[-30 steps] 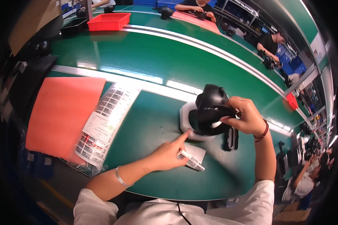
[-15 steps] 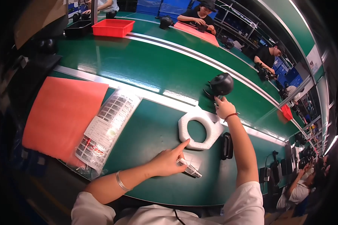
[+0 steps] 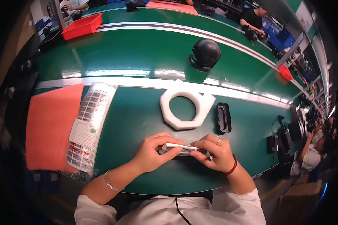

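Green worktop (image 3: 127, 131) spans foreground. Coral sheet (image 3: 53, 127) at left; wrapped label sheets (image 3: 93, 122) along its right edge. White foam ring (image 3: 166, 112) beyond hands. Left hand (image 3: 153, 150), right hand (image 3: 218, 152): fingers narrowed in pinch. Black hollow part (image 3: 224, 118) right of ring. Folded label paper (image 3: 187, 149) pinched between both hands, over worktop.

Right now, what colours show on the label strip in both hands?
The label strip is white with dark print; head view.

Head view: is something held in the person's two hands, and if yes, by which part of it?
Yes, the label sheet: the left hand pinches it toward its left end, the right hand toward its right end.
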A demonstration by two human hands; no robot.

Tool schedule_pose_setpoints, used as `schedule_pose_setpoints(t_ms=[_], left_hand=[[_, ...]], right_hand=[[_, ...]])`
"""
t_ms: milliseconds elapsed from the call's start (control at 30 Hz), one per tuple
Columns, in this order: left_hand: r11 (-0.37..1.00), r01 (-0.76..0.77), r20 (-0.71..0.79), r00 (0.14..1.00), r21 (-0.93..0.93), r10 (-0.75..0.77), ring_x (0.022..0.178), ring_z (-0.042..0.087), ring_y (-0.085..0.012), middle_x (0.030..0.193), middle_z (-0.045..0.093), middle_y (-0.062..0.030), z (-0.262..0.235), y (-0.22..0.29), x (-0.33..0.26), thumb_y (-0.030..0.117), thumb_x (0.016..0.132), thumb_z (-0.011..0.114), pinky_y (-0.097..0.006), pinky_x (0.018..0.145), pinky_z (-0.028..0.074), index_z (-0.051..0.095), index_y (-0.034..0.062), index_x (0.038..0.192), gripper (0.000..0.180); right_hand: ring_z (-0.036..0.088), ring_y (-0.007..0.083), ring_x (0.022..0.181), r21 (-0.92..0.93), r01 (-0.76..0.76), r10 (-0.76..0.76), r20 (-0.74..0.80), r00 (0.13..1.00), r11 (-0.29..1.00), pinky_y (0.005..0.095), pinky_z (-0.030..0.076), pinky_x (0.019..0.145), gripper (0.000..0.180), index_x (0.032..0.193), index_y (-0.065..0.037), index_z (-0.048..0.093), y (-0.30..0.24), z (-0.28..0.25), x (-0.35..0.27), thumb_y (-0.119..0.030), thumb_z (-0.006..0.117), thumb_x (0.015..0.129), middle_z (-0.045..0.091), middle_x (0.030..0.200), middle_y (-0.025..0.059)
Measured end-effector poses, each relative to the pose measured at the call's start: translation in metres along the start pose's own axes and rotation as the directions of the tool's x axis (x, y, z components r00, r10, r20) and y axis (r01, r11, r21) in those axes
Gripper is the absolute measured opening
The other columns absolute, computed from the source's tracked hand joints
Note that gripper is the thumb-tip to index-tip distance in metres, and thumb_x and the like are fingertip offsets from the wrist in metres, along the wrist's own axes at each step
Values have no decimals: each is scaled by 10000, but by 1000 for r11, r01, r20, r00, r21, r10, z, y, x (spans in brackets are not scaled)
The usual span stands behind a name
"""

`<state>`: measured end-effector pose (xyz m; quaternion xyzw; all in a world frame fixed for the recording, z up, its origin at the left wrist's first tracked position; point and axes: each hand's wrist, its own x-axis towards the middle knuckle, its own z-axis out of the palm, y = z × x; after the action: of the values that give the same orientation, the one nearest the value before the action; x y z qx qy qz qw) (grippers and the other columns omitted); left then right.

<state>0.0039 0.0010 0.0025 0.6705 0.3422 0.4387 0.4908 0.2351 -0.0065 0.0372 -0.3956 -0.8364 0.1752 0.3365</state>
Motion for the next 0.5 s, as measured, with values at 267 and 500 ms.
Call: schedule_pose_setpoints(t_ms=[267, 500], left_hand=[[996, 84, 87, 993, 2, -84, 707, 619, -110, 827, 678, -56, 6, 3, -4, 60, 767, 773, -246, 615, 482, 724, 36, 895, 140], [996, 88, 65, 994, 16, -89, 713, 623, -115, 822, 679, -57, 7, 0, -6, 24, 775, 754, -244, 617, 481, 724, 31, 877, 107]], right_hand=[[548, 192, 497, 210, 71, -60, -59, 996, 975, 310, 399, 428, 102, 735, -58, 654, 5, 13, -13, -78, 744, 780, 571, 635, 45], [573, 187, 521, 199, 115, -94, -112, 989, 973, 297, 435, 447, 88, 783, -58, 671, 8, 20, -15, -79, 755, 766, 604, 691, 42]])
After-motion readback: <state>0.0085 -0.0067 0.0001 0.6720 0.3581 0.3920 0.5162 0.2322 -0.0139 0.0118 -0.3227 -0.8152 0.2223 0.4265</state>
